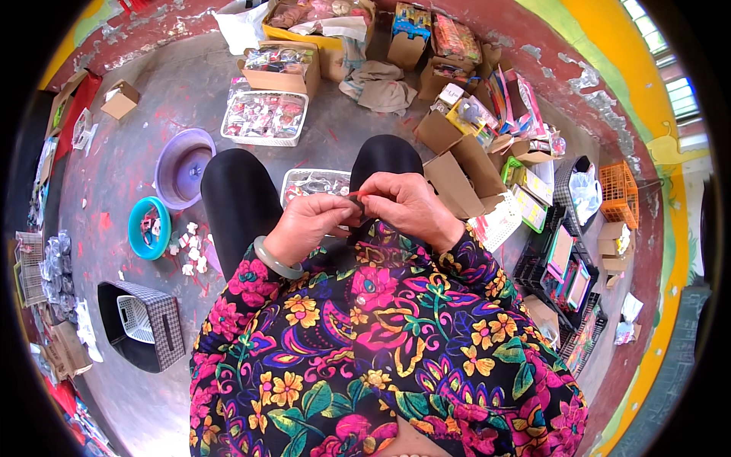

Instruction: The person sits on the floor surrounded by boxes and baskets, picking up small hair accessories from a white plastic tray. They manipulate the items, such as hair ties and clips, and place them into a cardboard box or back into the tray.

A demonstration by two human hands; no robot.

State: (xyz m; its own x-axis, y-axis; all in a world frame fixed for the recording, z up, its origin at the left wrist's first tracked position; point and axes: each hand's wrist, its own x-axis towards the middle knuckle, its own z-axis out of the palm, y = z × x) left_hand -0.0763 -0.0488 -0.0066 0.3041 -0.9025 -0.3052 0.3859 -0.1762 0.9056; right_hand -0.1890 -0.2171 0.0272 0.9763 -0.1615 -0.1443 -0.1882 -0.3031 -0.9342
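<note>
The left hand (308, 225), with a pale green bangle (276, 261) on its wrist, and the right hand (411, 207) meet above the person's lap, fingertips pressed together and pinching a small dark reddish item (356, 198) between them; what the item is cannot be told. It sits right at the point where the two hands touch, over the black-clad knees and just above a white tray of small packets (314, 183) on the floor. To the left lie a purple basin (185, 166), a teal bowl (148, 227) and a checked grey basket (141, 324), and cardboard boxes (455, 169) crowd the right.
</note>
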